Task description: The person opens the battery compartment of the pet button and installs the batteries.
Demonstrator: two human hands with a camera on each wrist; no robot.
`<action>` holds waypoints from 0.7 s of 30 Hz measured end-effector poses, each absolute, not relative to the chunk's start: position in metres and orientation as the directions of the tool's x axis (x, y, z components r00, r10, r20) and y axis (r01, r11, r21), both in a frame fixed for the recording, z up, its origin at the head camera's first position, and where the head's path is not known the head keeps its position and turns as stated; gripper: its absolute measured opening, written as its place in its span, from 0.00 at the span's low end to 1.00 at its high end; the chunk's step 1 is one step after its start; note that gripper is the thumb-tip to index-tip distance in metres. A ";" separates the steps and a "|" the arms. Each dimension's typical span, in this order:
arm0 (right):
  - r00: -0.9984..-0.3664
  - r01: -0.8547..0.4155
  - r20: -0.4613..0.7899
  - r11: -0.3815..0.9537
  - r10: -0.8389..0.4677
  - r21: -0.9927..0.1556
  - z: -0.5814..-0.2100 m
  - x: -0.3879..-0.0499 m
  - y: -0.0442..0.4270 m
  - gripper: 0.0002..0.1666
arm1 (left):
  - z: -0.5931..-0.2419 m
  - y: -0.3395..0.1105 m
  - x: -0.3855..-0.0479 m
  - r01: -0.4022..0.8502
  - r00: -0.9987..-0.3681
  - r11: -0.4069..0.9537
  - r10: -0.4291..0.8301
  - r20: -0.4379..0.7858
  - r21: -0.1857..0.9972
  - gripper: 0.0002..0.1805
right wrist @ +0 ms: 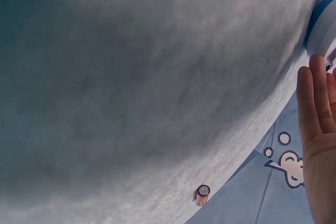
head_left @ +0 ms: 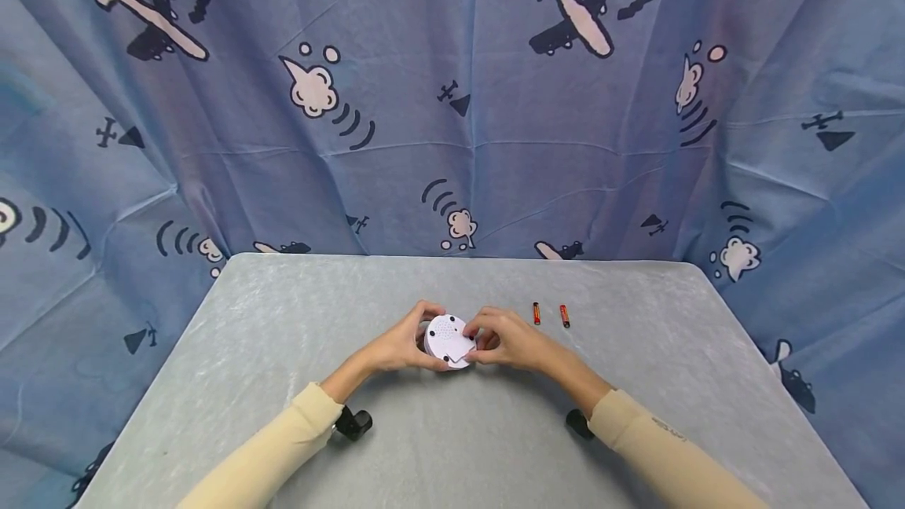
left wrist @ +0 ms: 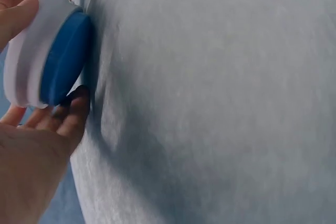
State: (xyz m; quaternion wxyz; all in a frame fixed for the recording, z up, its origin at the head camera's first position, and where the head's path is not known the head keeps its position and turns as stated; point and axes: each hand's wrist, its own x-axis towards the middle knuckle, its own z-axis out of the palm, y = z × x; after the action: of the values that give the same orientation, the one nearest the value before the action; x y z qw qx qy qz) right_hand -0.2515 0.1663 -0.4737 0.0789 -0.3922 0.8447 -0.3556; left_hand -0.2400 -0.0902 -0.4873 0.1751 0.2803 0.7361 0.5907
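Observation:
A round white device [head_left: 443,334] with a blue face [left wrist: 67,59] is held above the table, its white back turned up. Small dark feet and a patch of tiny holes show on that back. My left hand [head_left: 404,346] grips the device by its rim, thumb at the near side and fingers around the far side. At the right of the back, my right hand [head_left: 511,342] pinches a small white battery cover [head_left: 463,353] between thumb and fingers. Whether the cover is fully apart from the device is hard to tell.
Two red-and-black batteries, a left battery [head_left: 536,313] and a right battery [head_left: 564,316], lie beyond my right hand. A grey cloth covers the table [head_left: 318,289]. Behind its far edge hangs a blue curtain [head_left: 396,203] with printed planes.

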 end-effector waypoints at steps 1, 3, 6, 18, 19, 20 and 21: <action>-0.680 -0.609 0.150 0.439 -0.718 -0.660 -0.474 -0.252 0.166 0.17 | -0.487 -0.091 -0.240 0.219 -0.784 0.160 0.616 0.076 0.963 0.44; -0.680 -0.616 0.161 0.439 -0.715 -0.654 -0.473 -0.251 0.166 0.17 | -0.487 -0.092 -0.241 0.247 -0.786 0.193 0.613 0.080 0.950 0.44; -0.683 -0.616 0.166 0.439 -0.711 -0.654 -0.473 -0.250 0.166 0.17 | -0.485 -0.093 -0.241 0.273 -0.783 0.235 0.617 0.074 0.933 0.45; -0.735 -0.554 0.180 0.426 -0.654 -0.715 -0.474 -0.250 0.167 0.13 | -0.483 -0.090 -0.238 0.305 -0.818 0.338 0.572 0.063 0.890 0.49; -0.739 -0.543 0.176 0.422 -0.650 -0.726 -0.474 -0.250 0.167 0.12 | -0.483 -0.090 -0.238 0.308 -0.820 0.347 0.569 0.062 0.886 0.49; -0.746 -0.529 0.170 0.417 -0.644 -0.739 -0.474 -0.250 0.167 0.12 | -0.483 -0.090 -0.238 0.310 -0.822 0.355 0.566 0.061 0.882 0.49; -0.752 -0.515 0.166 0.410 -0.638 -0.753 -0.474 -0.250 0.167 0.12 | -0.482 -0.090 -0.238 0.310 -0.822 0.357 0.566 0.060 0.881 0.49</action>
State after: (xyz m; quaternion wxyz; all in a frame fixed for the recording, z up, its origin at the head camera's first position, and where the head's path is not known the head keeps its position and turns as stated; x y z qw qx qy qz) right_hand -0.2500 0.1672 -0.4744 0.0736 -0.3446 0.8366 -0.4196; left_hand -0.2380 -0.0897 -0.4825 0.1280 0.2692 0.8137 0.4990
